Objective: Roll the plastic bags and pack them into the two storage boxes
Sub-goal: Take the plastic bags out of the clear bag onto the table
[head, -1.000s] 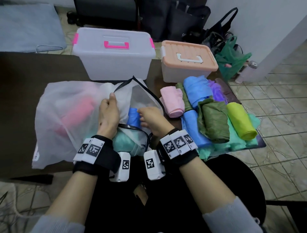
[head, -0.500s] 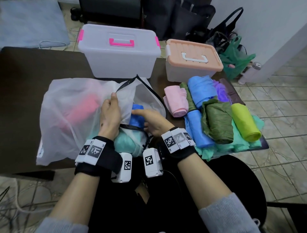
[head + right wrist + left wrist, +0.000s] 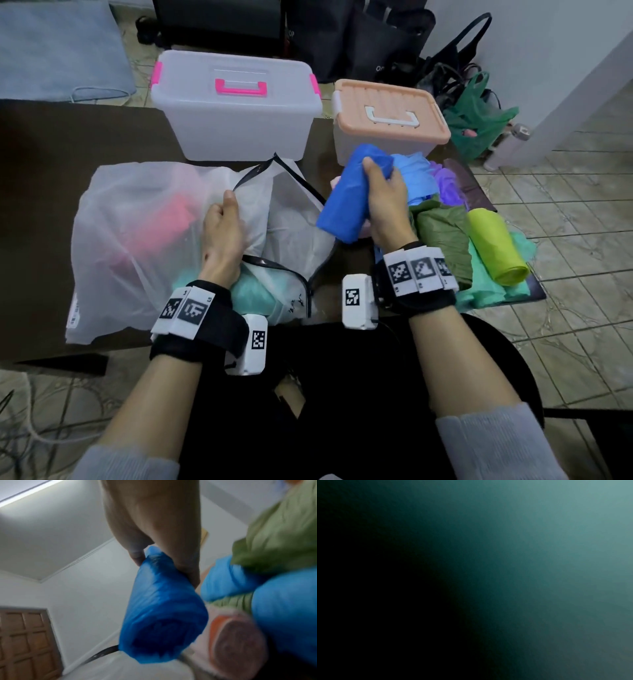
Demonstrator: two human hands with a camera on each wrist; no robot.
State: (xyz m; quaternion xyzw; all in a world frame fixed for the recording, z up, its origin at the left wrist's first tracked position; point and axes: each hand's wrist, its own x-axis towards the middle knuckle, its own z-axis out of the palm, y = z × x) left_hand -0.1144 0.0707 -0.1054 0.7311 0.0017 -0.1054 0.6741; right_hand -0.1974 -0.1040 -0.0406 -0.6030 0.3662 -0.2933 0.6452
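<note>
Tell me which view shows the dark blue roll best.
Head view: the dark blue roll shows whole, gripped by the right hand. The right wrist view shows it close up but blurred, end-on. The left wrist view is dark.

dark table [image 3: 68, 144] | black bags [image 3: 376, 41] by wall | grey mat [image 3: 58, 51] on tiled floor [image 3: 565, 222]

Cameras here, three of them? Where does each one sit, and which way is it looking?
Head: worn on the head, looking down at the table; both forearms, the left hand gripping the white mesh bag, and the right hand.
Left wrist: dark teal blur; nothing can be told.
Right wrist: under the wrist, looking up along the right hand toward the ceiling.
Shared: head and right wrist both show the dark blue roll that hand grips.
</note>
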